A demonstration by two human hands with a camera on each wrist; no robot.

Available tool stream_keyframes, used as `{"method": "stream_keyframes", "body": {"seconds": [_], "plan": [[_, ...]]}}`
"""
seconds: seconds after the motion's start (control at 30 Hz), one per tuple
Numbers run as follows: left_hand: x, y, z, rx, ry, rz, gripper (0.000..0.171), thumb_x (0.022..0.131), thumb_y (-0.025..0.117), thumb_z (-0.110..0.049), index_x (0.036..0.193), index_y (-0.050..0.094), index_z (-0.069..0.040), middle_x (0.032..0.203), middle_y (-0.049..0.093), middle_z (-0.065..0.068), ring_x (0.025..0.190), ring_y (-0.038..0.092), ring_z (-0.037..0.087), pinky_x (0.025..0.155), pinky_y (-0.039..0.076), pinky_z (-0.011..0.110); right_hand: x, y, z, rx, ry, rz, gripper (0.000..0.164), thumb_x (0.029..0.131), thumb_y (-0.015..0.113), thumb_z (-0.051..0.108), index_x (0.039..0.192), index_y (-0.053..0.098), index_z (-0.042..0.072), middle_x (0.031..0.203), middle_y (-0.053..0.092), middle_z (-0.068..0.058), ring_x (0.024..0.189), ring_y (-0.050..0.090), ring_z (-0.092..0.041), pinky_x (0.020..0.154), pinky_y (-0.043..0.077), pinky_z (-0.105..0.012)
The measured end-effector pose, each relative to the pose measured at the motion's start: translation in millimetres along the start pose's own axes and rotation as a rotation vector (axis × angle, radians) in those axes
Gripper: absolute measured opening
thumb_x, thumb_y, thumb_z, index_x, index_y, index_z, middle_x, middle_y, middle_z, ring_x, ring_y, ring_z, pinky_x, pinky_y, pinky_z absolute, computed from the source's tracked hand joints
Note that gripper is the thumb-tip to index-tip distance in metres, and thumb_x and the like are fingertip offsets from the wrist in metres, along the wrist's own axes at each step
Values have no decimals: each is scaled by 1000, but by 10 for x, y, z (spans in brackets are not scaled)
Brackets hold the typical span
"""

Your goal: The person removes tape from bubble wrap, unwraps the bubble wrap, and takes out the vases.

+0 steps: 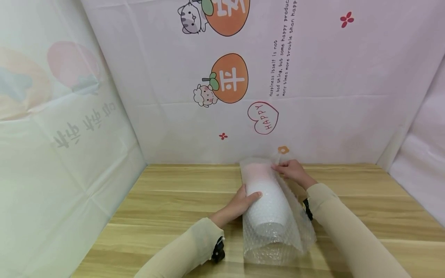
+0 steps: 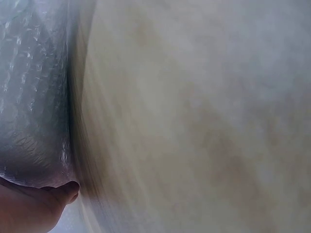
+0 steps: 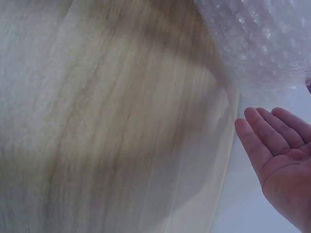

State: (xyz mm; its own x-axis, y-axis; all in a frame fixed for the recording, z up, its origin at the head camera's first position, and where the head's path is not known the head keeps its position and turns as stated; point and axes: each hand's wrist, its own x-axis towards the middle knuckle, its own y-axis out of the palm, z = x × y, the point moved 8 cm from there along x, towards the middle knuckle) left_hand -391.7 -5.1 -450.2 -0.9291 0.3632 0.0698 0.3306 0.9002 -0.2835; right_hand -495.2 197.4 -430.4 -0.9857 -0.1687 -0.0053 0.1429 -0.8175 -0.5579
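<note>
A long white vase-shaped object (image 1: 267, 200), pinkish toward its far end, lies inside clear bubble wrap (image 1: 271, 253) on the wooden table. My left hand (image 1: 240, 202) grips the wrapped object from its left side, thumb over the top. In the left wrist view, part of that hand (image 2: 36, 206) shows against the wrap (image 2: 31, 97). At the far right edge of the wrap, my right hand (image 1: 292, 170) pinches the film between thumb and fingertip. Its other fingers (image 3: 269, 133) extend fairly straight below the wrap (image 3: 262, 39) in the right wrist view.
The wood-grain table (image 1: 180, 208) ends at a printed white sheet (image 1: 167, 116) behind the wrapped object. Another white sheet (image 1: 114, 154) hangs on the left, and one (image 1: 427, 162) on the right. Loose wrap spreads on the near side and right of the object.
</note>
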Motion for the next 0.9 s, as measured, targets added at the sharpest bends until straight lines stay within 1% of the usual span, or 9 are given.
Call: {"method": "stream_keyframes", "body": {"seconds": [0.1,0.2,0.27,0.37,0.43,0.6,0.67,0.8,0.9], "plan": [[2,-1,16,-3,-1,-5,68,94,56,-42,144,33,-1,128,50,12,112,51,23,94,44,42,21,-3,-14,-13,-9,-14,55,92,65,42,115,66,-8,114,64,-20,96,61,-27,81,54,-41],[-9,1,13,-2,-3,-5,68,94,56,-42,144,34,-1,128,50,12,112,51,23,94,44,42,44,-9,-30,-54,-21,-30,52,92,66,42,111,68,-7,106,68,-17,88,62,-23,73,55,-35],[-21,2,3,0,-9,-4,69,94,56,-43,144,33,-1,129,49,13,113,50,23,94,44,43,54,-19,-45,-91,-27,-48,49,92,66,41,106,71,-6,93,69,-12,79,61,-20,66,54,-32],[-30,6,-8,-1,-17,-4,71,94,56,-44,145,32,-1,130,49,13,114,50,23,95,43,43,65,-33,-64,-143,-34,-75,47,91,66,42,100,73,-4,78,66,-7,68,55,-18,58,49,-30],[-31,10,-14,-9,-19,0,71,94,56,-44,145,32,-1,129,49,13,113,50,23,94,44,43,66,-46,-63,-178,-49,-96,46,91,67,41,99,73,-4,76,66,-7,66,53,-18,57,47,-30],[-25,18,-29,-26,-6,7,68,94,56,-42,143,34,-1,126,49,12,110,51,22,93,44,41,61,-53,-8,-235,-109,-117,45,91,68,37,102,73,-6,92,71,-15,74,58,-21,63,51,-34],[-23,17,-33,-26,-2,6,68,94,56,-42,142,34,-1,126,50,11,110,51,22,93,44,41,60,-48,12,-244,-123,-118,43,91,67,36,101,73,-5,93,71,-16,75,59,-22,65,52,-36],[-15,16,-30,-31,5,7,67,94,57,-42,142,35,0,125,50,11,109,52,21,92,45,40,66,-40,35,-254,-145,-131,39,92,68,33,100,74,-5,91,72,-14,73,58,-19,64,52,-33],[0,14,-17,-30,11,6,67,94,57,-41,141,35,0,124,51,11,109,52,21,92,45,39,80,-42,37,-250,-155,-140,36,92,68,30,98,74,-4,80,70,-10,65,54,-17,58,48,-30]]}}
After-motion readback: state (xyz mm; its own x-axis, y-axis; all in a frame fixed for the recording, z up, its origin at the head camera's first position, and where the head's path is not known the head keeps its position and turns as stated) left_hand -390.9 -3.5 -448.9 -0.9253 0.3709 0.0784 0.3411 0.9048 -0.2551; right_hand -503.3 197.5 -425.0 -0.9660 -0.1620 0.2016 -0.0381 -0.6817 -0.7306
